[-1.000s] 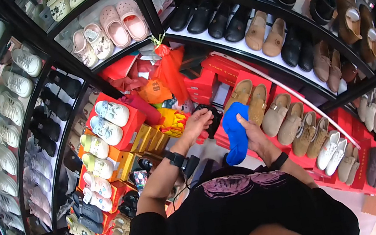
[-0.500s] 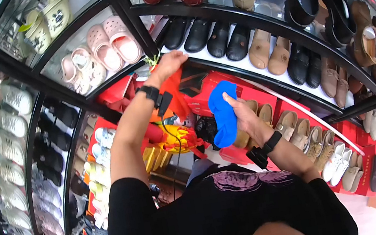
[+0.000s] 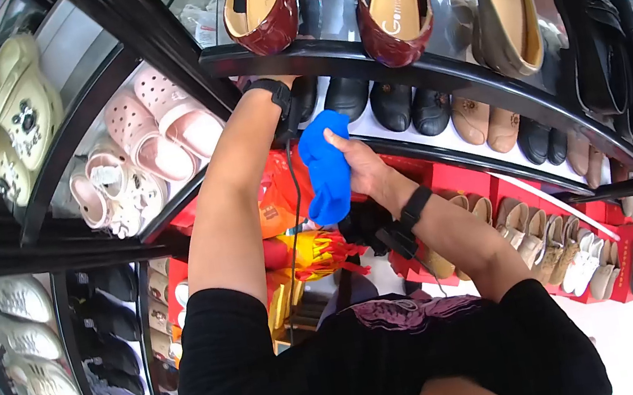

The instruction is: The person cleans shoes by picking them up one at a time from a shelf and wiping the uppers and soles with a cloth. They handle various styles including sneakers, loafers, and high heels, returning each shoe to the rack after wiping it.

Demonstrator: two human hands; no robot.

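Observation:
A bright blue cloth (image 3: 326, 169) hangs bunched in my right hand (image 3: 363, 163), the thumb pressed over its top edge. My left hand (image 3: 282, 79) reaches into the lower shelf behind the black edge of the upper one, so its fingers are hidden. Close to that hand stand black leather shoes (image 3: 346, 97), the leftmost partly covered by my wrist. Beneath my left forearm hangs an orange-red plastic bag (image 3: 275, 200).
Dark red patent shoes (image 3: 396, 12) sit on the glass shelf above. Pink clogs (image 3: 166, 139) occupy the left shelf. Several beige shoes (image 3: 536, 232) line a low red display at right. A black shelf post (image 3: 147, 37) rises beside my left arm.
My left hand has gone forward into the shelf, among the black shoes. My right hand has carried the blue cloth up and left, closer to the shelf. The view has moved nearer the rack.

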